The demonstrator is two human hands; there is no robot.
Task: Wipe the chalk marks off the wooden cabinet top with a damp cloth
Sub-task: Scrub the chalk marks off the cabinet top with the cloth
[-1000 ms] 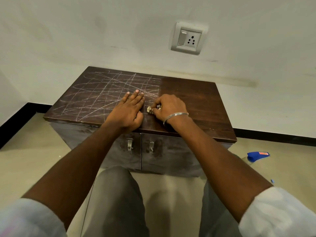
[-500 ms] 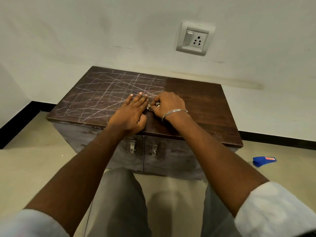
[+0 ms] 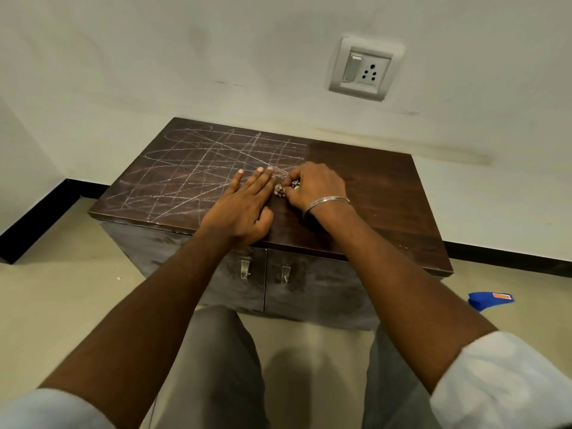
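The dark wooden cabinet top (image 3: 383,193) carries white chalk marks (image 3: 198,171) over its left half; the right half looks bare. My right hand (image 3: 315,187) grips a small bunched cloth (image 3: 280,190), pressed on the top at the border of the marked area. Only a scrap of the cloth shows past my fingers. My left hand (image 3: 244,205) lies flat on the top just left of the cloth, fingers straight and pointing away from me.
A wall with a switch socket (image 3: 363,69) stands right behind the cabinet. Two door handles (image 3: 246,269) sit on the cabinet front below my hands. A blue object (image 3: 489,300) lies on the floor at the right. My knees are below.
My right hand has pushed the cloth a little farther from me along the border of the chalked area. My left hand has slid forward with it and stayed flat.
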